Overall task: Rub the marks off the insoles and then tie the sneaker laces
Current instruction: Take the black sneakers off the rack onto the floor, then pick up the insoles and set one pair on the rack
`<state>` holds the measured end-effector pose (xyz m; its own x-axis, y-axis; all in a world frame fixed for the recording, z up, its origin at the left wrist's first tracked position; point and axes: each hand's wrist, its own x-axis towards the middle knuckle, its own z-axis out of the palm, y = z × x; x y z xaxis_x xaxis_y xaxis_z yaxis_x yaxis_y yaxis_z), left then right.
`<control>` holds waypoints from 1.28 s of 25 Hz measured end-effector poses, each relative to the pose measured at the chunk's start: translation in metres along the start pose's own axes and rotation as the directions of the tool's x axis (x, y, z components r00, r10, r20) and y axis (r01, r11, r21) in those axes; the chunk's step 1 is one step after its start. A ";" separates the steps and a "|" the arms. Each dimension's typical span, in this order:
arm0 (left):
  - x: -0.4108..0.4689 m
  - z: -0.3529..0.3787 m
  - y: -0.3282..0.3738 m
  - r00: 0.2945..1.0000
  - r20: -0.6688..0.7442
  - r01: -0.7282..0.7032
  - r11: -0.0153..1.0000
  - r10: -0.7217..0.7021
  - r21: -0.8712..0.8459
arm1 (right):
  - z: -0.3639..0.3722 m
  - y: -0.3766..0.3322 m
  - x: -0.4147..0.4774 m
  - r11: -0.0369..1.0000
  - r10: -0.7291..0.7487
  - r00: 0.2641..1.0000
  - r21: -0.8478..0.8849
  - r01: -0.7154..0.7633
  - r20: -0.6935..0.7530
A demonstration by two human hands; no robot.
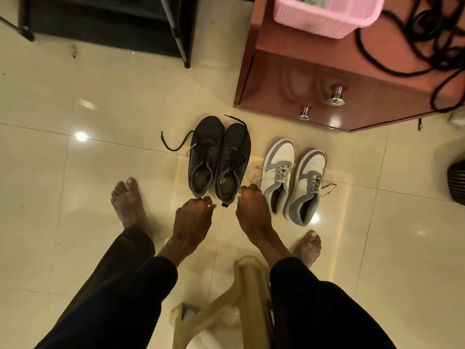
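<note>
Two hands reach down and forward over the floor, a little apart from each other. The left hand (192, 217) has its fingers curled just at the heels of the black sneakers (214, 152); whether it grips a shoe or only comes close to it I cannot tell. The right hand (251, 210) is curled as well, its knuckles between the right black shoe and the white and grey sneakers (292, 177), and I cannot tell whether it pinches anything. Both pairs stand side by side on the tiled floor (75, 172), toes pointing away from the person, the black pair on the left. Brownish insoles (200, 180) show in the openings of the black pair; any marks on them are too dim to make out. The laces look untied: a black lace (173, 144) trails out to the left across the tiles, and a pale lace (327, 188) lies loose to the right of the white pair. Bare feet rest on the floor on either side, the left foot (128, 202) outside the left hand, the right foot (308, 248) nearer the person than the white pair. A beige plastic stool (249, 285) shows between the arms. Beyond the shoes stands a reddish-brown cabinet (302, 79) with two metal knobs (336, 95), a pink basket (324, 13) and black cords (427, 26) on top, and a black rack (108, 21) at the upper left
</note>
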<state>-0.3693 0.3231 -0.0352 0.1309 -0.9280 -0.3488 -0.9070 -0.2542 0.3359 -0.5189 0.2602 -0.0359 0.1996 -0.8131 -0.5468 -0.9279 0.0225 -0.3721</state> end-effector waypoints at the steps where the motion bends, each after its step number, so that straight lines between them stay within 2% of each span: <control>1: -0.004 -0.007 0.003 1.000 -0.019 -0.020 1.000 0.020 0.002 | -0.006 -0.002 -0.002 1.000 0.004 1.000 0.007 -0.004 -0.008; 7: -0.011 -0.039 0.009 0.995 -0.076 -0.063 0.997 0.060 -0.034 | -0.027 -0.018 -0.010 0.999 -0.006 1.000 0.033 0.006 -0.019; 13: -0.003 -0.067 -0.004 0.994 -0.105 -0.008 0.997 0.000 -0.077 | -0.037 -0.045 -0.014 0.999 -0.043 0.999 0.015 0.043 -0.016; 18: 0.010 -0.106 -0.027 0.991 -0.130 0.035 0.997 -0.044 -0.073 | -0.056 -0.089 -0.008 0.987 -0.158 0.987 0.002 0.158 -0.006; 22: 0.030 -0.145 -0.058 0.978 -0.189 0.069 0.993 -0.086 -0.091 | -0.073 -0.142 0.018 0.971 -0.223 0.975 -0.090 0.221 -0.016; 24: 0.043 -0.176 -0.085 0.965 -0.215 0.123 0.983 -0.150 -0.137 | -0.078 -0.183 0.039 0.950 -0.276 0.961 -0.152 0.274 0.006; 28: 0.066 -0.229 -0.128 0.925 -0.324 0.160 0.977 -0.198 -0.140 | -0.086 -0.250 0.071 0.923 -0.358 0.934 -0.153 0.352 -0.011; 32: 0.093 -0.275 -0.197 0.898 -0.343 0.233 0.960 -0.275 -0.157 | -0.095 -0.335 0.103 0.896 -0.436 0.896 -0.134 0.423 -0.081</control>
<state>-0.0685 0.2115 0.1069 0.5039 -0.8573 -0.1055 -0.7768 -0.5032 0.3787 -0.2172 0.1138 0.1032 0.5576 -0.7860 -0.2670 -0.7891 -0.4021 -0.4644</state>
